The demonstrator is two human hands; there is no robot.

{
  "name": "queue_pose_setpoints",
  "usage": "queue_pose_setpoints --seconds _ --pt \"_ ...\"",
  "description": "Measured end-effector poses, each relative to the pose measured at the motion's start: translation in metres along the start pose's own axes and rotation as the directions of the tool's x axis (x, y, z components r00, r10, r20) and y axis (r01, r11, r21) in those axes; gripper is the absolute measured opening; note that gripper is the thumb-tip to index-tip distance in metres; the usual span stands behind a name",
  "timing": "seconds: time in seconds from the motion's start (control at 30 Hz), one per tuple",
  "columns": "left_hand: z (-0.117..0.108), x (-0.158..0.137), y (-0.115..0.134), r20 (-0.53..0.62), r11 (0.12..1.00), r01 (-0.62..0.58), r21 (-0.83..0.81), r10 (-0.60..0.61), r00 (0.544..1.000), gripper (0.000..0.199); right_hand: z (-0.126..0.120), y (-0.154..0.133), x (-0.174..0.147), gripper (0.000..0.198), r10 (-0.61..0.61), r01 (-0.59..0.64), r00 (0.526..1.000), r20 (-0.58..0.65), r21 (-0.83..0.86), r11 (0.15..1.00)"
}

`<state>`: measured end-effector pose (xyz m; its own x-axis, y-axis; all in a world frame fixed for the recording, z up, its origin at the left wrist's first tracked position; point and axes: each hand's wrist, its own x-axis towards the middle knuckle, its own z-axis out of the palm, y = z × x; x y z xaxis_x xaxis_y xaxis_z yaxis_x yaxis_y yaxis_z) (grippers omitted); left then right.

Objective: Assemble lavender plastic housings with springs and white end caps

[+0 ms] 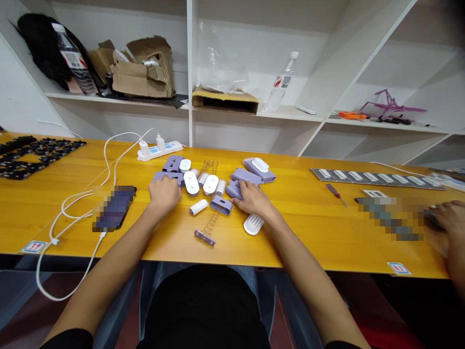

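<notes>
My left hand (164, 195) is curled like a fist against the near side of a purple plastic housing (170, 176); its fingertips are hidden. Thumb and fingers of my right hand (253, 198) bracket a perforated purple housing (234, 189). Another purple housing (247, 175) lies just behind. Between my hands are white oval caps (191, 183), white cylinders (198, 207) and an upright purple sleeve (221, 205). A coil spring (211, 224) stretches from near the sleeve to a small purple plate (204, 238). Beside my right wrist lies a white slotted oval piece (253, 224).
Left are a phone (115, 208) on a white cable, a power strip (160, 150) and black parts (43, 155). Right are a screwdriver (336, 194), a metal strip with white pieces (378, 178) and another person's hand (449, 217). Shelves hold bottles (282, 83) and cardboard boxes (143, 70).
</notes>
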<state>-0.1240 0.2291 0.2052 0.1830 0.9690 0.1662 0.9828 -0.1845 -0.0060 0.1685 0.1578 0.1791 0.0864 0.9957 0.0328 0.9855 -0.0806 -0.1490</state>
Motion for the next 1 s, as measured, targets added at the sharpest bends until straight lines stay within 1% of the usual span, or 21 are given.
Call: queue_pose_setpoints --seconds 0.07,0.17,0.23,0.3,0.37,0.4,0.43,0.47,0.5,0.53,0.57,0.6,0.63,0.67,0.77,0.8,0.87,0.9,0.93,0.97,1.0 --pt "0.003 0.006 -0.008 0.112 1.000 -0.014 0.012 0.012 0.994 0.035 0.000 -0.001 0.000 0.061 0.003 -0.003 1.000 -0.007 0.005 1.000" --pt "0.006 0.007 -0.009 0.122 0.999 -0.036 0.020 0.033 0.992 0.034 -0.002 -0.003 -0.001 0.059 0.025 -0.024 0.999 -0.046 0.017 1.000" --pt "0.006 0.004 -0.004 0.045 0.999 -0.031 0.015 0.030 0.999 0.036 -0.004 -0.006 -0.001 0.058 0.057 -0.054 0.993 -0.103 0.034 0.998" --pt "0.005 0.000 0.002 -0.097 0.998 -0.048 -0.028 0.045 0.994 0.038 -0.007 -0.008 -0.002 0.060 0.084 -0.066 0.978 -0.190 0.096 0.993" --pt "0.004 -0.002 0.005 -0.249 0.986 -0.146 -0.084 0.121 0.961 0.039 -0.011 -0.010 -0.002 0.064 0.085 0.001 0.945 -0.316 0.264 0.965" --pt "0.004 -0.002 0.007 -0.315 0.969 -0.220 -0.111 0.176 0.933 0.039 -0.012 -0.011 -0.002 0.066 0.089 0.074 0.921 -0.380 0.395 0.916" --pt "0.004 -0.003 0.008 -0.372 0.943 -0.303 -0.137 0.235 0.898 0.040 -0.013 -0.012 -0.002 0.064 0.099 0.165 0.901 -0.423 0.545 0.822" --pt "0.004 -0.004 0.009 -0.419 0.908 -0.388 -0.160 0.293 0.859 0.040 -0.014 -0.013 -0.002 0.061 0.114 0.247 0.896 -0.429 0.696 0.674" --pt "0.004 -0.006 0.010 -0.459 0.865 -0.469 -0.177 0.349 0.817 0.043 -0.015 -0.015 -0.002 0.056 0.119 0.289 0.913 -0.389 0.827 0.482" --pt "0.004 -0.007 0.012 -0.492 0.820 -0.542 -0.184 0.401 0.773 0.048 -0.016 -0.017 -0.002 0.052 0.099 0.274 0.945 -0.311 0.922 0.273" --pt "0.004 -0.010 0.014 -0.514 0.775 -0.606 -0.180 0.451 0.729 0.054 -0.016 -0.020 -0.003 0.049 0.049 0.207 0.976 -0.212 0.975 0.085" --pt "0.004 -0.013 0.017 -0.528 0.734 -0.660 -0.159 0.502 0.685 0.059 -0.016 -0.022 -0.004 0.048 -0.024 0.111 0.993 -0.113 0.992 -0.059" --pt "0.005 -0.016 0.020 -0.527 0.700 -0.702 -0.131 0.551 0.647 0.062 -0.015 -0.025 -0.006 0.048 -0.104 0.011 0.994 -0.027 0.988 -0.153" --pt "0.006 -0.019 0.023 -0.520 0.667 -0.737 -0.109 0.593 0.614 0.063 -0.014 -0.028 -0.009 0.048 -0.183 -0.080 0.982 0.042 0.975 -0.206" --pt "0.011 -0.025 0.031 -0.527 0.579 -0.813 -0.058 0.674 0.517 0.065 -0.009 -0.037 -0.016 0.049 -0.387 -0.260 0.910 0.153 0.935 -0.241" --pt "0.014 -0.025 0.033 -0.529 0.563 -0.826 -0.044 0.688 0.497 0.069 -0.007 -0.040 -0.018 0.050 -0.443 -0.303 0.879 0.176 0.924 -0.235" --pt "0.019 -0.024 0.035 -0.561 0.515 -0.857 -0.010 0.706 0.431 0.073 -0.003 -0.045 -0.019 0.052 -0.523 -0.351 0.828 0.201 0.913 -0.205" --pt "0.021 -0.022 0.035 -0.580 0.517 -0.856 -0.010 0.694 0.426 0.073 -0.001 -0.046 -0.018 0.056 -0.538 -0.340 0.821 0.190 0.921 -0.192" --pt "0.023 -0.020 0.035 -0.600 0.534 -0.845 -0.025 0.668 0.440 0.073 0.000 -0.047 -0.017 0.061 -0.535 -0.297 0.830 0.159 0.937 -0.182" --pt "0.024 -0.018 0.034 -0.632 0.565 -0.823 -0.060 0.617 0.470 0.074 0.002 -0.048 -0.015 0.067 -0.507 -0.215 0.856 0.100 0.962 -0.172" --pt "0.025 -0.015 0.032 -0.662 0.601 -0.792 -0.112 0.548 0.510 0.074 0.004 -0.048 -0.013 0.071 -0.456 -0.090 0.890 0.013 0.985 -0.147"
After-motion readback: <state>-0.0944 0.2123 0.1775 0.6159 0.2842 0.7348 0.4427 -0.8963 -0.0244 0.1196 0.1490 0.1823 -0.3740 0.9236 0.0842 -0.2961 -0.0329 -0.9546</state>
